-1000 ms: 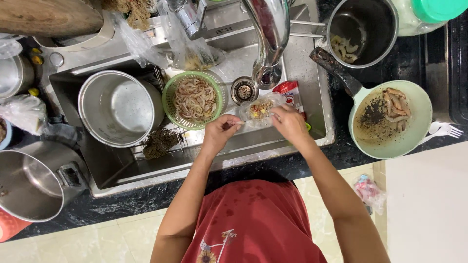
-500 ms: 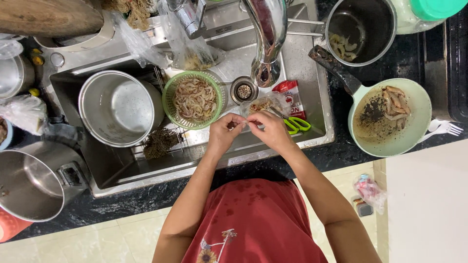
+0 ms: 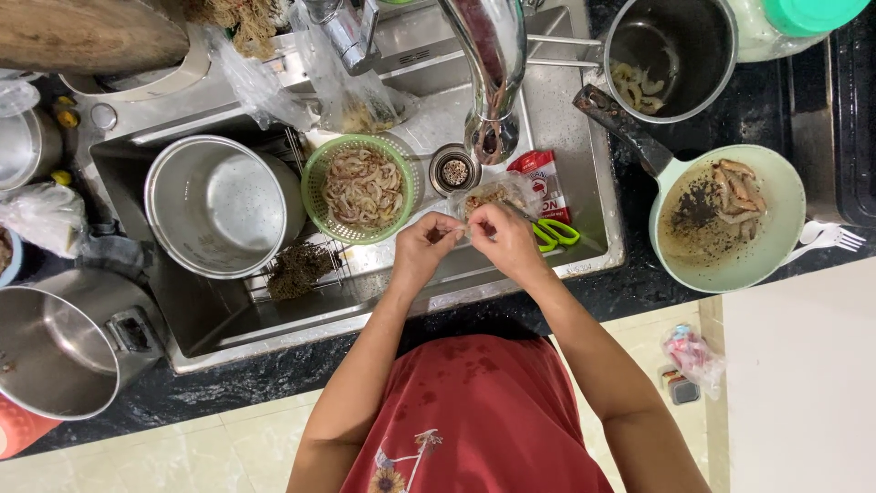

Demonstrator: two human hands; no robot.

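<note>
My left hand (image 3: 425, 246) and my right hand (image 3: 497, 235) meet over the steel sink (image 3: 365, 297), fingertips pinched together on one small shrimp (image 3: 459, 228). Just beyond them lies a clear plastic bag of shrimp (image 3: 497, 192). A green basket (image 3: 362, 187) with several peeled shrimp sits to the left of my hands. Green-handled scissors (image 3: 552, 233) lie beside my right hand.
A steel pot (image 3: 219, 205) stands in the sink, the tap (image 3: 488, 73) hangs above. A pale green pan (image 3: 730, 219) with cooked shrimp sits on the right counter, a dark pot (image 3: 671, 55) behind it, a white fork (image 3: 826, 242) beside it. A rice-cooker pot (image 3: 64, 342) stands at left.
My right hand moved left from the bag to join my left hand, and both now pinch a small shrimp close together.
</note>
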